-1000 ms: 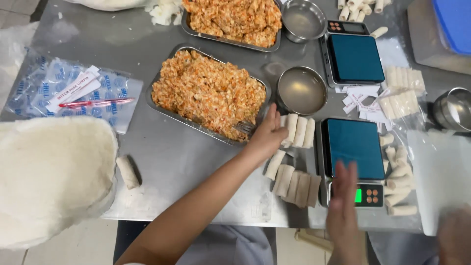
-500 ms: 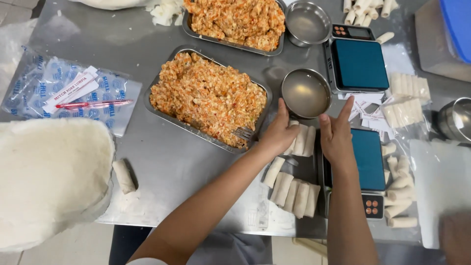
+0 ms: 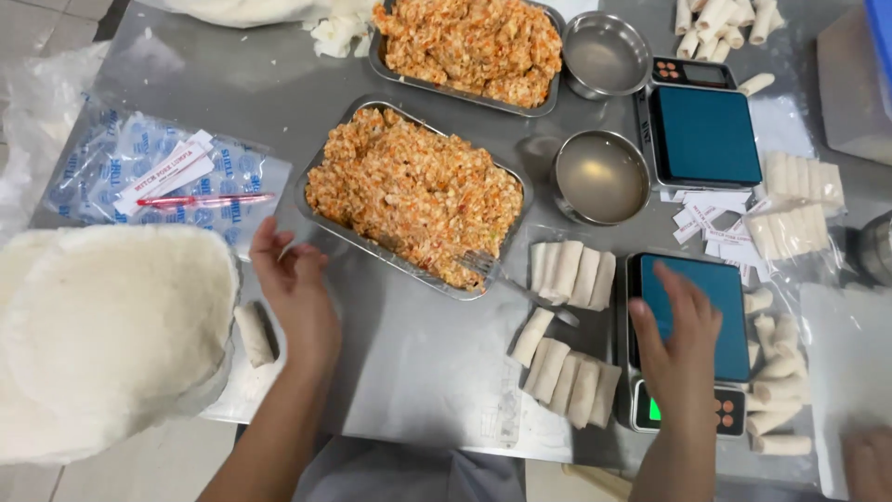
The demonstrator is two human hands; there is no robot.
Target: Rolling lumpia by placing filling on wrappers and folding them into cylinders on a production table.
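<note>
Both hands left the rolls: left hand beside wrappers, right hand on scale.

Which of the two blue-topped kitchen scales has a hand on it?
The nearer blue-topped kitchen scale, with its display lit green: the right hand rests on its platform. The farther blue-topped scale, beside the round steel bowls, is untouched.

- Left hand open above steel table, beside wrapper stack.
- Right hand flat on blue scale.
- Fork in filling tray; rolls between hands.
</note>
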